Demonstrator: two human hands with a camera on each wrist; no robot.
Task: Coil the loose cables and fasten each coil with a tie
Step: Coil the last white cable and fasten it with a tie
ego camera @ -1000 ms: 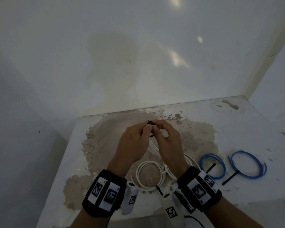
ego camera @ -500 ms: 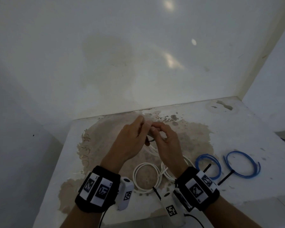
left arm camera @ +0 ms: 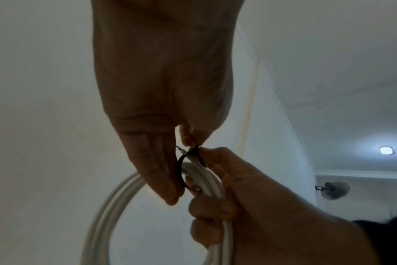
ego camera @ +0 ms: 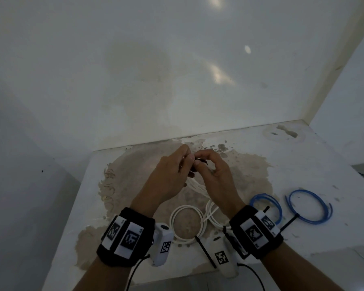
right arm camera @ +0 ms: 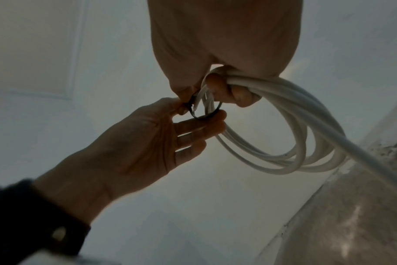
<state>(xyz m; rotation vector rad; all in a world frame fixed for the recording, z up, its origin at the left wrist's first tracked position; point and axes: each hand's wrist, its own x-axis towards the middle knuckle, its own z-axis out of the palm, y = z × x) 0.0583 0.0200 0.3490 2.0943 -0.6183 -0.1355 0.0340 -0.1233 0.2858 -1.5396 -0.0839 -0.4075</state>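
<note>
Both hands meet above the stained table. My right hand grips a white cable coil with its lower fingers curled round the bundled strands. Its thumb and forefinger pinch one end of a black tie. The tie loops loosely round the strands. My left hand pinches the tie's other end between thumb and forefinger, and its other fingers lie straight beside the loop. The coil hangs down from the hands toward the table.
A second white coil lies on the table below the wrists, with a black tie sticking out toward the front edge. Two tied blue coils lie to the right. A wall stands behind and another at the right.
The hands have stayed together at the tie. My left fingertips have shifted slightly over the right thumb. The coils on the table have not moved.
</note>
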